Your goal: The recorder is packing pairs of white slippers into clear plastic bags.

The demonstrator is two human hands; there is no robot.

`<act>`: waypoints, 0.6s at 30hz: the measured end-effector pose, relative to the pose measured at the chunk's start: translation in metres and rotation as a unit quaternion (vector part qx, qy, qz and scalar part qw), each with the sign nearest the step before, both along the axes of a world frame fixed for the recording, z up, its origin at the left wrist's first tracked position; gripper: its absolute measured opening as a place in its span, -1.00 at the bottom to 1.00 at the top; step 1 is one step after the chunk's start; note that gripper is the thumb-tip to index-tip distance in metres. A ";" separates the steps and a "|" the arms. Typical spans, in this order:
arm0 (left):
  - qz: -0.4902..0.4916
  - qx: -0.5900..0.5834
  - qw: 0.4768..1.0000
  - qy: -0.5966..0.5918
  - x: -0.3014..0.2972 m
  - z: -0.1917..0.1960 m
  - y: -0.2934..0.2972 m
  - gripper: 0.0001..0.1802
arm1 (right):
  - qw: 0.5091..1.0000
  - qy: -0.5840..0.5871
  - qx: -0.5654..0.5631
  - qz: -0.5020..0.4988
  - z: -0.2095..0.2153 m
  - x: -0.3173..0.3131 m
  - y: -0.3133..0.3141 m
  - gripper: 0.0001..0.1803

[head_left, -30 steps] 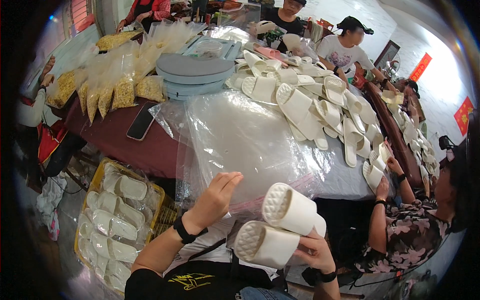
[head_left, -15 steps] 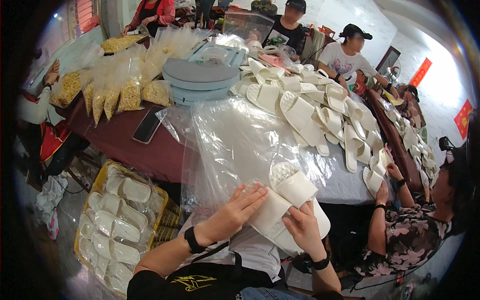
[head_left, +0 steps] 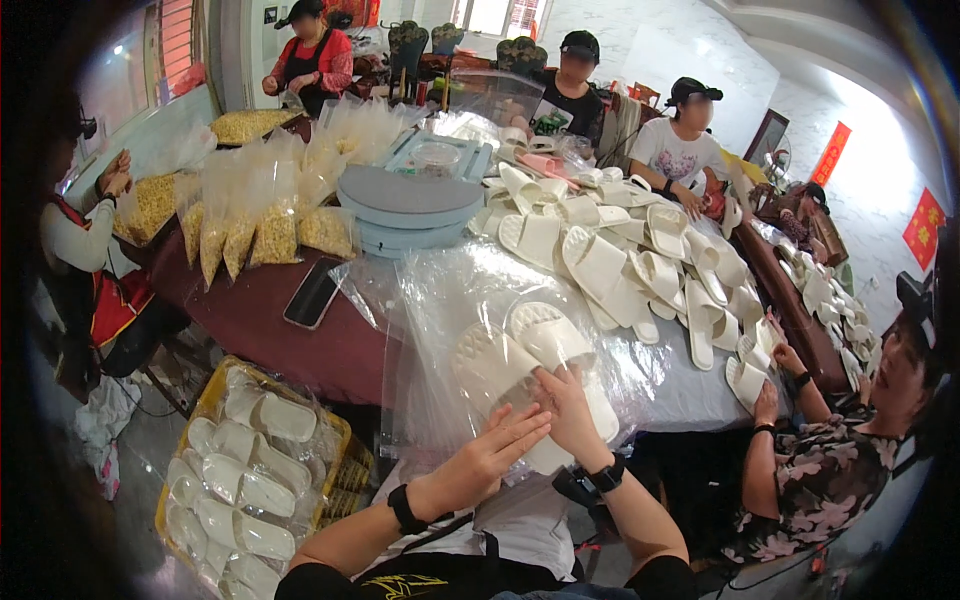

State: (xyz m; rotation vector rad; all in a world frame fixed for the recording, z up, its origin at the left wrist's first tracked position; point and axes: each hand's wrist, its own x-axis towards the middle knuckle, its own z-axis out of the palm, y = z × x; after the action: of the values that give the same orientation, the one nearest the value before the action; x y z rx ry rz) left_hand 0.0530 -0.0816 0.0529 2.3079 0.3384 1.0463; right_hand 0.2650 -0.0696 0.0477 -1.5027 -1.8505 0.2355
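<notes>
A pair of white slippers [head_left: 546,339], with quilted footbeds and broad straps, is held tilted over a stack of clear plastic bags [head_left: 440,290]. Clear film shows around the slippers' toes; how far they sit inside a bag is hard to tell. My right hand [head_left: 572,412] grips the pair, its fingertips at the straps. Just left of it, my left hand [head_left: 490,455] has its fingers stretched flat, next to the left slipper and close to the right fingers. Both wrists carry dark bands.
A heap of loose white slippers [head_left: 610,240] covers the table's right side. Blue-grey round-ended equipment [head_left: 410,205], a phone [head_left: 312,293] and bags of yellow pieces [head_left: 275,235] lie further left. A yellow crate [head_left: 210,385] of bagged slippers stands lower left. A co-worker's hands [head_left: 768,400] are at the right.
Both hands and the slippers have moved; the slippers now lie further left and over the bags. My left hand has come off the left slipper's toe and is now lower, by its heel end.
</notes>
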 end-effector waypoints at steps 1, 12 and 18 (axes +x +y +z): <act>-0.005 -0.012 1.000 -0.001 -0.001 0.001 0.000 -0.16 | 0.998 0.023 0.045 0.021 -0.005 -0.002 0.011 -0.60; 0.036 -0.004 0.999 -0.001 -0.013 -0.011 0.013 -0.20 | 0.998 -0.001 0.055 0.015 -0.026 -0.042 0.121 -0.82; 0.123 0.059 0.989 0.058 -0.025 -0.006 0.017 -0.06 | 0.999 -0.042 0.019 0.025 -0.029 -0.057 0.122 -0.51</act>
State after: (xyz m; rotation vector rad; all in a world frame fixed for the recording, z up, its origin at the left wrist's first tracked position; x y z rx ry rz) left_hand 0.0281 -0.0643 0.0472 2.4852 0.6356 1.0759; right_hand 0.2081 0.0525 0.0185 -1.4625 -1.9505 0.1622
